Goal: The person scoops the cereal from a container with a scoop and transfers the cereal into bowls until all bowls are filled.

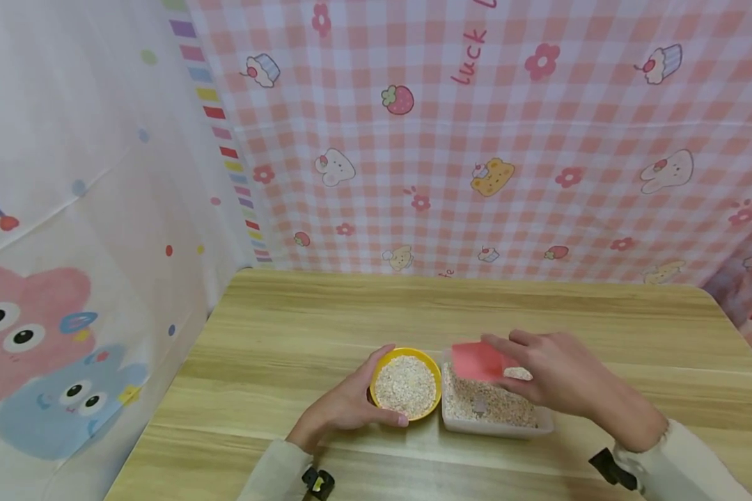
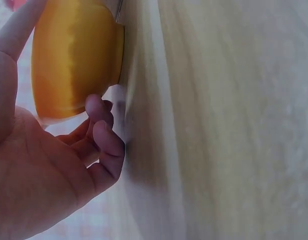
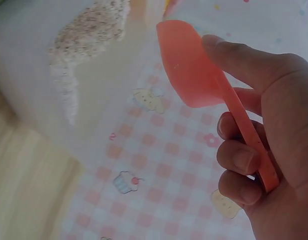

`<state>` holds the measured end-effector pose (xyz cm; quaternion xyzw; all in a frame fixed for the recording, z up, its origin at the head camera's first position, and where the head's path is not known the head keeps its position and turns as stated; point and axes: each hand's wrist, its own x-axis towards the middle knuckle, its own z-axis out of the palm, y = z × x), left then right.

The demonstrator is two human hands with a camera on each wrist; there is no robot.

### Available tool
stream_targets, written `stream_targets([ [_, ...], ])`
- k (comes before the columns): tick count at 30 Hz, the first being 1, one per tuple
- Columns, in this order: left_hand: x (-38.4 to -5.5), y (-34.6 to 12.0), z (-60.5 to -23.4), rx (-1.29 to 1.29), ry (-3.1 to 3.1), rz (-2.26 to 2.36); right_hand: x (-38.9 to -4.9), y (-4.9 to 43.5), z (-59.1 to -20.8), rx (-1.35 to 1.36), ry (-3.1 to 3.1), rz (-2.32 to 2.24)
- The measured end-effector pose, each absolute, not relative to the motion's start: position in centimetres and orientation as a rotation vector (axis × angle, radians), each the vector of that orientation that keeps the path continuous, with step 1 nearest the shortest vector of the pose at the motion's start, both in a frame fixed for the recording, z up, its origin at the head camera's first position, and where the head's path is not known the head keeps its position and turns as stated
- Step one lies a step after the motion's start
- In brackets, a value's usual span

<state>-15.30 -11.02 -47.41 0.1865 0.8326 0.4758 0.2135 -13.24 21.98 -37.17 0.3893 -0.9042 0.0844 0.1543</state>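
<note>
My left hand [image 1: 354, 400] holds a yellow bowl [image 2: 76, 55] from its left side, thumb along one side and fingers on the other. Pale flakes like oats [image 1: 405, 385] fill the bowl up near its rim. To the bowl's right stands a translucent plastic box [image 1: 491, 427] containing similar, browner flakes [image 1: 501, 403]. Above this box my right hand [image 1: 551, 369] grips a coral-red scoop [image 3: 191, 65] by its handle, fingers curled round it. In the right wrist view the scoop's rounded outer side shows; what lies inside it is hidden.
Bowl and box stand close together on a wood-grain table [image 1: 326, 306]. Behind the table hangs a pink checked cloth [image 1: 363, 139], and a white printed cloth [image 1: 131, 229] hangs at the left. Each sleeve has a dark strap piece near the wrist.
</note>
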Motion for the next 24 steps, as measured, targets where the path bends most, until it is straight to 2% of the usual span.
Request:
stream_targets([
  [13,-15.1,-11.2,-45.7,0.447,2.573,1.181,-12.6,23.8,-39.2,1.078,-2.735,0.292],
  [24,-14.5,-9.5,-44.0,0.487,2.716,1.272,-12.5,24.5,-40.2,1.085,-2.834,0.258],
])
